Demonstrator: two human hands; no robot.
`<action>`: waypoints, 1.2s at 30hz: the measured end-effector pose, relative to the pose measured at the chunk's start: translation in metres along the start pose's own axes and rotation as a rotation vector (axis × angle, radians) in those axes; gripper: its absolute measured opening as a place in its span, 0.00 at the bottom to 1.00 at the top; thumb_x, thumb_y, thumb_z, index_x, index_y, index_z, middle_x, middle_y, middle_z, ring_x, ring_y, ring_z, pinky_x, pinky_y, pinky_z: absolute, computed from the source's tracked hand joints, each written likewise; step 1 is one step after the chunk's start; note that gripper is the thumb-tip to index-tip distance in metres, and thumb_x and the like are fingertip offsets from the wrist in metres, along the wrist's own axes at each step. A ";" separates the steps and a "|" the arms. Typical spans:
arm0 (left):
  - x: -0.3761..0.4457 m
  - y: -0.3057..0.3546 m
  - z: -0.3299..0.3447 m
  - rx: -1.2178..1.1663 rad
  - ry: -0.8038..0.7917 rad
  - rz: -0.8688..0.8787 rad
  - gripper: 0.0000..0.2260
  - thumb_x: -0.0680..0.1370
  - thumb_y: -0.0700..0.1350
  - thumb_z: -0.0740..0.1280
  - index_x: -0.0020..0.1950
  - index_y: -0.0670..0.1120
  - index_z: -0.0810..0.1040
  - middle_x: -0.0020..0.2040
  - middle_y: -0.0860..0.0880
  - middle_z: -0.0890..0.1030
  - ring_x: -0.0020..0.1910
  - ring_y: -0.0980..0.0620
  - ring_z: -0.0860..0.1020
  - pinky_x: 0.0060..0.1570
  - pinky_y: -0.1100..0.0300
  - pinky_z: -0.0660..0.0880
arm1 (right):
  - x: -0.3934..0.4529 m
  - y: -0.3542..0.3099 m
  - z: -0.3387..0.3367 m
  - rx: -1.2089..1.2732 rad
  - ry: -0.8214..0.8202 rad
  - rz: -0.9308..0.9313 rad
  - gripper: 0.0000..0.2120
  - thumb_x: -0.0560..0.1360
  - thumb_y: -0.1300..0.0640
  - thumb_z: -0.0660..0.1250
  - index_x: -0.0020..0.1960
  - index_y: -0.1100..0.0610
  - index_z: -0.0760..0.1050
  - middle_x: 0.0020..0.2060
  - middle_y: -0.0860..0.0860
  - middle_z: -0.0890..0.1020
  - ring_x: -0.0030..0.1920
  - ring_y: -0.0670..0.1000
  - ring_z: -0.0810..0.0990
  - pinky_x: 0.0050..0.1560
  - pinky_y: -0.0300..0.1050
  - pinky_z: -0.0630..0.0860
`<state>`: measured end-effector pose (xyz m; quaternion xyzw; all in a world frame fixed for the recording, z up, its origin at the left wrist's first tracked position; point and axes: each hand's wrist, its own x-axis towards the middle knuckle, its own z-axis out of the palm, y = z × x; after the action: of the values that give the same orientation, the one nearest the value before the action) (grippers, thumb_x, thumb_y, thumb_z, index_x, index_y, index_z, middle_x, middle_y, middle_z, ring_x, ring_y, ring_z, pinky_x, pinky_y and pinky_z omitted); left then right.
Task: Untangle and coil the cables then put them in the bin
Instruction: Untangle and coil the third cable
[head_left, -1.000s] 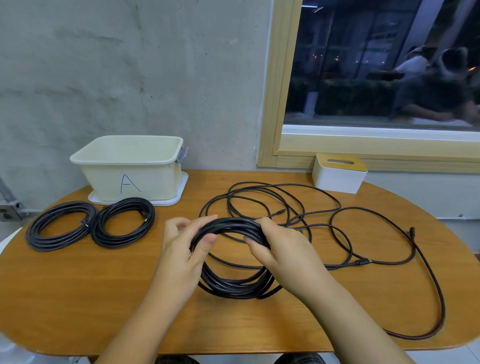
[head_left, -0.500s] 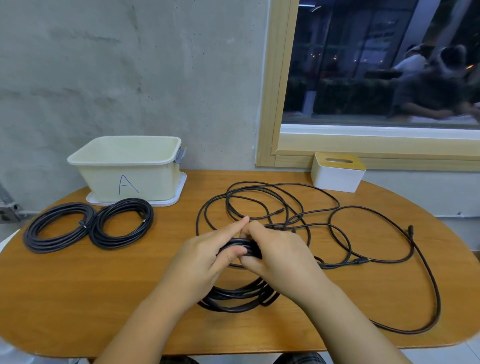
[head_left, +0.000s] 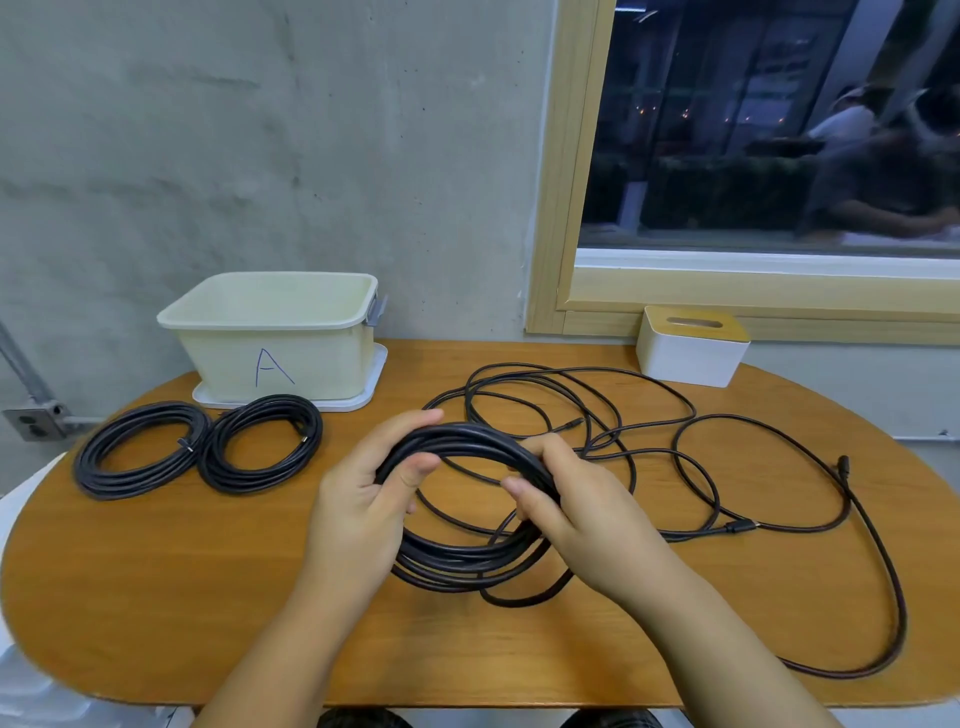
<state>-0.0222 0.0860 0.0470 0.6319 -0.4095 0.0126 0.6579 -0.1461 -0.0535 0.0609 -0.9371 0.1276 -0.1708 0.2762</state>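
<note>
A half-wound black cable coil (head_left: 457, 561) stands tilted over the table's middle. My left hand (head_left: 363, 499) grips its upper left arc and my right hand (head_left: 576, 504) grips its upper right arc. Loose black cable (head_left: 727, 467) trails from the coil in tangled loops across the right half of the table, out to the front right edge. Two finished black coils (head_left: 137, 454) (head_left: 260, 441) lie flat side by side at the left. The cream bin (head_left: 270, 332), marked A, sits on its lid behind them; its inside looks empty.
The wooden table (head_left: 156, 597) is oval, with the front edge close to me. A white box with a yellow slotted top (head_left: 691, 348) stands at the back right under the window. A concrete wall runs right behind the table.
My hands, pressed together over the coil half a second ago, have moved apart and raised the coil's upper arc. The trailing cable at the front right has shifted slightly.
</note>
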 end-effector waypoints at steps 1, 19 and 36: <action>-0.001 -0.001 0.000 -0.002 -0.005 -0.009 0.10 0.70 0.65 0.65 0.51 0.71 0.77 0.35 0.64 0.79 0.31 0.61 0.75 0.33 0.74 0.70 | 0.000 -0.001 0.000 -0.022 0.006 -0.002 0.08 0.79 0.45 0.56 0.57 0.44 0.64 0.38 0.45 0.77 0.40 0.43 0.77 0.41 0.39 0.75; 0.008 -0.012 -0.007 0.496 -0.345 0.191 0.21 0.73 0.70 0.53 0.52 0.61 0.76 0.42 0.66 0.78 0.46 0.64 0.75 0.40 0.69 0.70 | 0.005 -0.009 0.003 -0.222 -0.019 -0.124 0.13 0.77 0.44 0.58 0.60 0.46 0.68 0.38 0.42 0.76 0.38 0.44 0.76 0.38 0.37 0.71; 0.001 -0.014 -0.015 0.094 -0.090 -0.123 0.15 0.69 0.68 0.62 0.48 0.63 0.78 0.30 0.56 0.77 0.28 0.58 0.74 0.34 0.69 0.74 | 0.002 -0.005 0.003 -0.045 -0.058 0.048 0.09 0.80 0.53 0.58 0.58 0.47 0.62 0.41 0.46 0.77 0.41 0.46 0.76 0.44 0.46 0.76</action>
<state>-0.0057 0.0950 0.0381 0.6860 -0.3978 -0.0371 0.6082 -0.1421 -0.0484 0.0622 -0.9444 0.1458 -0.1341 0.2625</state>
